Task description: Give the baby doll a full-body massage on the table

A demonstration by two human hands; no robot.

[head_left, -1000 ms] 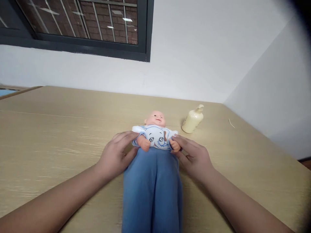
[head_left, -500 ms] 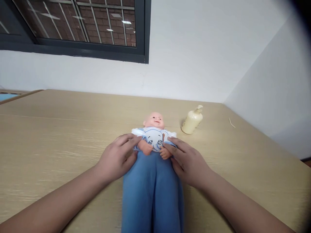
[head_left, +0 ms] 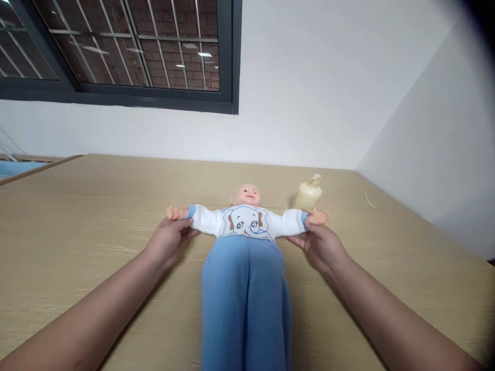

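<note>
A baby doll [head_left: 247, 224] lies on its back on the wooden table [head_left: 116, 288], its head toward the wall. It wears a white top with blue cuffs and an elephant face on the chest, and blue trousers [head_left: 245, 304]. Both doll arms are stretched out sideways. My left hand [head_left: 170, 242] grips the doll's arm on the left near the cuff, thumb on top and fingers beneath. On the other side, my right hand [head_left: 323, 245] holds the opposite arm at its cuff in the same way.
A cream pump bottle [head_left: 308, 194] stands behind the doll's arm on the right, partly covered by it. Farther right lies a thin pale strip [head_left: 369, 200]. A white wall [head_left: 294, 118] and a dark-framed barred window [head_left: 154, 98] border the table's far side.
The doll's arms, bent over its belly before, are now spread straight out to both sides. My hands have moved apart with them. The view has tilted slightly upward.
</note>
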